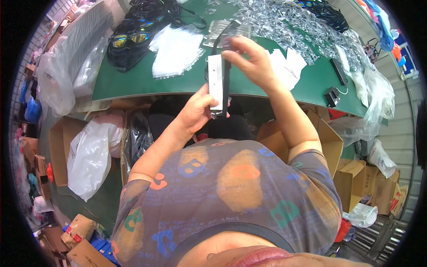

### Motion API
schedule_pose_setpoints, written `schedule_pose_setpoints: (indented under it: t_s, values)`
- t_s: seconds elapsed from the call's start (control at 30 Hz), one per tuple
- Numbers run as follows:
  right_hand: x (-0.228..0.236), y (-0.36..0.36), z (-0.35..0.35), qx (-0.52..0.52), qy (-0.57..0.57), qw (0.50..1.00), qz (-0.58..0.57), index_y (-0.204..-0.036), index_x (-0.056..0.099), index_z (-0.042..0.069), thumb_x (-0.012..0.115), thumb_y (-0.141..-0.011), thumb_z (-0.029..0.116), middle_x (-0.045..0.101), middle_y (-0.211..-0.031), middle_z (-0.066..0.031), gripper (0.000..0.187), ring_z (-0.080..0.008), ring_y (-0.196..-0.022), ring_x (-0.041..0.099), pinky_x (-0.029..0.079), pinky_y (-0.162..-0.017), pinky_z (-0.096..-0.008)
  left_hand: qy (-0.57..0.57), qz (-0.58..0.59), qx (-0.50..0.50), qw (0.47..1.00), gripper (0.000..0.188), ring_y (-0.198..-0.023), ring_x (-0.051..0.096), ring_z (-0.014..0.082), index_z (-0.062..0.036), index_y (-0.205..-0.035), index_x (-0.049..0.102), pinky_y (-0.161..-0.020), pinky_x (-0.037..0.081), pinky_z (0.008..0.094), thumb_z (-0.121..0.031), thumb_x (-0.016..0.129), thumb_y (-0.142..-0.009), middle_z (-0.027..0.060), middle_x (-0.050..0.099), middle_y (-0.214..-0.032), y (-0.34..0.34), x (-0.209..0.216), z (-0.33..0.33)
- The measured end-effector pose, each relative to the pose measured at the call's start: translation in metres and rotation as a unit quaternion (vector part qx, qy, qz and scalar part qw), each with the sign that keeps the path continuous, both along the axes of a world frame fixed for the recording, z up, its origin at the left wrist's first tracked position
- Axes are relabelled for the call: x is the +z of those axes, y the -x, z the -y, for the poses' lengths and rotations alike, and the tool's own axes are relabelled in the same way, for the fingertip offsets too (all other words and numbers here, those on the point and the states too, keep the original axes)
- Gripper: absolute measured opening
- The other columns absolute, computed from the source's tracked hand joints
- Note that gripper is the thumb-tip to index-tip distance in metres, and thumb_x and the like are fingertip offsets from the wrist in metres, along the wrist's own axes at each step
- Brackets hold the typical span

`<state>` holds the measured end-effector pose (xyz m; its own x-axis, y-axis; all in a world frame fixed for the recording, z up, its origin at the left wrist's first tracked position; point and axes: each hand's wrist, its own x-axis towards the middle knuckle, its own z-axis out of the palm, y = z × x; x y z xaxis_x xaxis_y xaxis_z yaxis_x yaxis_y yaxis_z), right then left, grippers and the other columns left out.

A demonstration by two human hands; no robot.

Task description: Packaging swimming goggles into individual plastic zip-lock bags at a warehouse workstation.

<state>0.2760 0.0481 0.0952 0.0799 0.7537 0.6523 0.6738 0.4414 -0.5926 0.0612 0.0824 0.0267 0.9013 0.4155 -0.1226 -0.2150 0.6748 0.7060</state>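
Note:
My left hand (195, 109) grips the lower end of a long, narrow white piece (215, 80), its thumb pressed on the front. A black strap (226, 82) runs along the right side of that piece, and a dark band continues past its upper end. Curled around the strap's upper part are the thumb and fingers of my right hand (253, 62), slightly blurred. Both hands are above the near edge of the green table (133, 86). Just beyond them lies a stack of clear plastic pieces (220, 32).
Left of my hands are white plastic sleeves (178, 51) and black goggles with mirrored lenses (129, 40). Many small clear parts (284, 26) cover the far right. White sheets (287, 66) and a black device (332, 96) lie right. Cardboard boxes (331, 142) stand below the table.

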Motion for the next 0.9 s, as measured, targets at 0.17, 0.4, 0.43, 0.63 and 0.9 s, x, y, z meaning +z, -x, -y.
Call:
schedule_pose_setpoints:
  t_s: [0.17,0.4,0.43,0.63,0.9]
  values:
    - [-0.042,0.019,-0.027,-0.119,-0.01,0.992,0.037,-0.104,0.067,0.003,0.079,-0.087,0.024,0.06,-0.089,-0.0095,0.03,-0.0262,-0.079,0.064,0.051,-0.072,-0.0376,-0.004,0.004,0.012,1.0,0.042,-0.098,0.065,0.0222,-0.0049,-0.128,0.049,-0.076,0.062,0.0397,-0.006,0.057,-0.087,0.0099,0.06,-0.109,-0.011,0.0,0.01]
    - [-0.065,0.036,-0.024,-0.144,0.027,0.982,-0.116,-0.104,0.064,0.004,0.078,-0.09,0.028,0.066,-0.087,-0.0089,0.031,-0.0223,-0.077,0.065,0.053,-0.072,-0.0354,-0.026,-0.015,0.024,0.999,0.039,-0.09,0.066,0.0207,-0.0049,-0.13,0.05,-0.076,0.06,0.0387,-0.015,0.057,-0.093,0.0091,0.063,-0.105,-0.005,0.001,0.009]
    - [-0.067,0.035,-0.025,-0.137,0.058,0.978,-0.147,-0.104,0.063,0.004,0.078,-0.091,0.028,0.066,-0.086,-0.0087,0.031,-0.0207,-0.076,0.065,0.053,-0.071,-0.0342,0.006,-0.003,0.024,1.0,0.039,-0.087,0.067,0.0205,-0.0046,-0.13,0.05,-0.077,0.059,0.0379,-0.019,0.057,-0.095,0.0088,0.064,-0.102,-0.004,0.003,0.008]
    - [-0.089,0.034,-0.027,-0.103,0.135,0.951,-0.258,-0.105,0.065,0.005,0.075,-0.094,0.031,0.063,-0.083,-0.0015,0.03,-0.0107,-0.074,0.059,0.05,-0.071,-0.0276,-0.143,-0.079,0.048,0.985,0.034,-0.084,0.064,0.0138,-0.0042,-0.134,0.048,-0.074,0.054,0.0295,-0.023,0.053,-0.106,0.0049,0.063,-0.101,0.0,-0.015,0.007]
    - [-0.071,0.041,-0.003,0.185,0.27,0.753,-0.571,-0.133,0.058,-0.001,0.063,-0.1,0.015,0.07,-0.122,-0.0159,0.037,-0.0263,-0.112,0.068,0.051,-0.103,-0.04,-0.004,-0.073,-0.073,0.995,0.034,-0.089,0.068,0.0188,-0.0036,-0.128,0.049,-0.068,0.063,0.0348,-0.019,0.062,-0.101,0.0093,0.064,-0.104,0.048,-0.001,-0.006]
